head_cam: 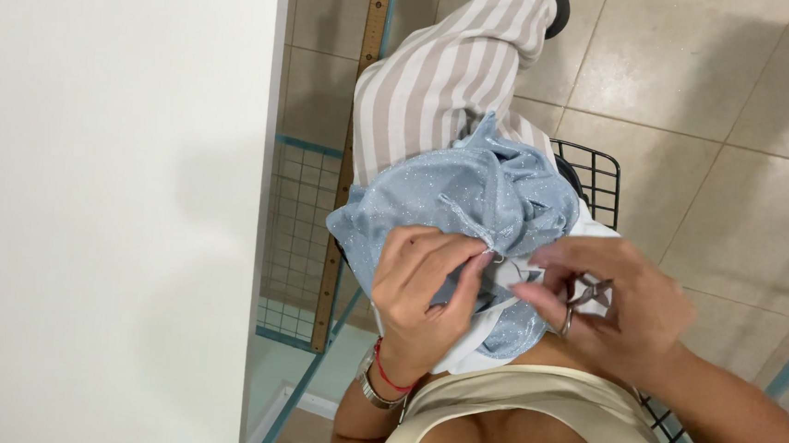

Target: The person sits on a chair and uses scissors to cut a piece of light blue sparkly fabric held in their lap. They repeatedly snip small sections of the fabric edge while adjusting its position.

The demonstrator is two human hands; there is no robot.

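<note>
sparkly light-blue fabric garment bunched on lap, pinched by left hand; small metal scissors gripped by right hand; trimming seemingly underway, unfinished.

One small tag — pale, greyish, roughly square — lies on the blue cloth between the fingertips; no packages, signs or screens.

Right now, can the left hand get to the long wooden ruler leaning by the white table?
Probably yes. The left hand pinches the sparkly light-blue fabric, but the wooden ruler stands just beside it, nothing between. It would have to let go first.
</note>
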